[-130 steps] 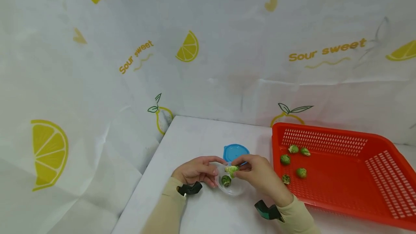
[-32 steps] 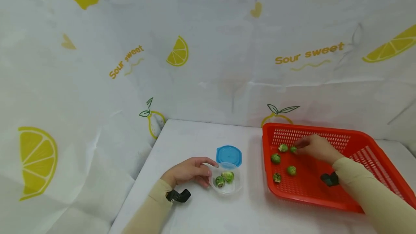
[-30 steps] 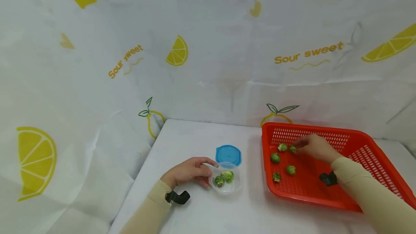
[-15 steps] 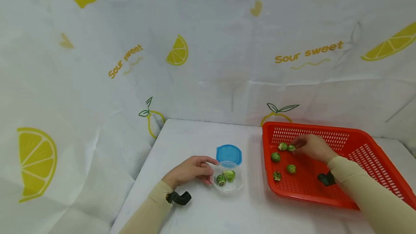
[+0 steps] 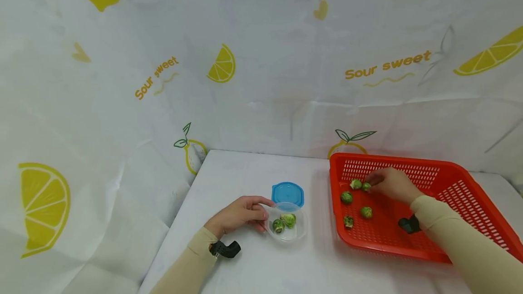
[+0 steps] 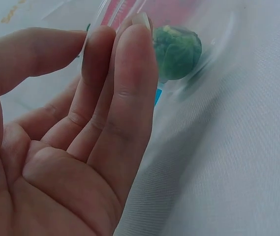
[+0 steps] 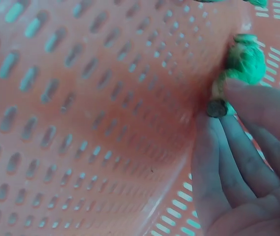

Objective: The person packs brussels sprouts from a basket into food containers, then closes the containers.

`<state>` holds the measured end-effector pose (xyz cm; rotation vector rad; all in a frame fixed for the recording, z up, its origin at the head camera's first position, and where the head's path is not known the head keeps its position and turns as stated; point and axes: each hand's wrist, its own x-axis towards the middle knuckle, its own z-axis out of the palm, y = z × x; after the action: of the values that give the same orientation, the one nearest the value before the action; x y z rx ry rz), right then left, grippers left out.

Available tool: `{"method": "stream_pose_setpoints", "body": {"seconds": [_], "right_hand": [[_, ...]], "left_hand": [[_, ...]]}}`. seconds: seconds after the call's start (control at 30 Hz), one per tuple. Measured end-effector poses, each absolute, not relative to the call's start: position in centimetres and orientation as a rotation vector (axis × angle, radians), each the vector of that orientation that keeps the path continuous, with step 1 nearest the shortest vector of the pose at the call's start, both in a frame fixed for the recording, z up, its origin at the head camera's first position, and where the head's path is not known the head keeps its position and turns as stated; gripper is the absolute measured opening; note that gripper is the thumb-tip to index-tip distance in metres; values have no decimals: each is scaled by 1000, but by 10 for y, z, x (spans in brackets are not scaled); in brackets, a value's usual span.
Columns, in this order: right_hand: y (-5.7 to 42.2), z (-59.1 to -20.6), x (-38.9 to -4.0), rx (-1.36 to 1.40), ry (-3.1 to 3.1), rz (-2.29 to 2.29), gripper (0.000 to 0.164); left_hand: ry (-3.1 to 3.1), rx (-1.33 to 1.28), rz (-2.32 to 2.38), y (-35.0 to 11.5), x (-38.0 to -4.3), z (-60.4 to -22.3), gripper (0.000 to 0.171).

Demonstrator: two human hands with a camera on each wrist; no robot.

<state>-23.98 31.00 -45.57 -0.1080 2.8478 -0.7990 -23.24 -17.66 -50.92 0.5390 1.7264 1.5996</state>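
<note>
My left hand (image 5: 241, 214) pinches the rim of a small clear plastic container (image 5: 300, 232) on the table. Two Brussels sprouts lie inside it; one sprout (image 6: 176, 51) shows through its wall in the left wrist view. At the right, my right hand (image 5: 392, 184) reaches down into a red plastic basket (image 5: 404, 251). Its thumb and fingers pinch a Brussels sprout (image 5: 366, 187), partly covered by the fingertips. In the right wrist view the cut stem of that sprout (image 7: 218, 107) sticks out past the thumb. Another sprout (image 5: 355, 184) lies right beside it.
A blue lid (image 5: 288, 193) lies on the white table (image 5: 245, 171) behind the container, which overlaps it in the head view. More sprouts sit in the basket's left part, among them one near the left wall (image 5: 346, 197). A lemon-print sheet (image 5: 278, 58) hangs behind.
Over four seconds ago my right hand held a sprout over the container; that sprout now lies inside. The hand has moved right into the basket to another sprout. The left hand keeps its grip.
</note>
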Motion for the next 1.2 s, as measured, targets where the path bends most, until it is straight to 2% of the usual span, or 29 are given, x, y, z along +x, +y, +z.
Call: {"method": "stream_pose_setpoints", "body": {"seconds": [0.23,0.43,0.57,0.77,1.2], "right_hand": [[316,-450,-236,-108,2788,-840,29],[306,-417,-215,-96,2798,-860,35],[287,-399,-197,-135,2827,-919,37],[253,-385,-177,-217,2849,-953,31],[178,-376,-146,-199,2781,-1130,30]], "left_hand": [[1650,522,1628,-179,-234,-514,44],[1618,528,1636,-180,-236,-516,46],[1615,528,1639,-183,-236,-517,47],[1617,531,1637,-186,-238,-517,47],[1618,534,1621,-184,-240,-517,46]]}}
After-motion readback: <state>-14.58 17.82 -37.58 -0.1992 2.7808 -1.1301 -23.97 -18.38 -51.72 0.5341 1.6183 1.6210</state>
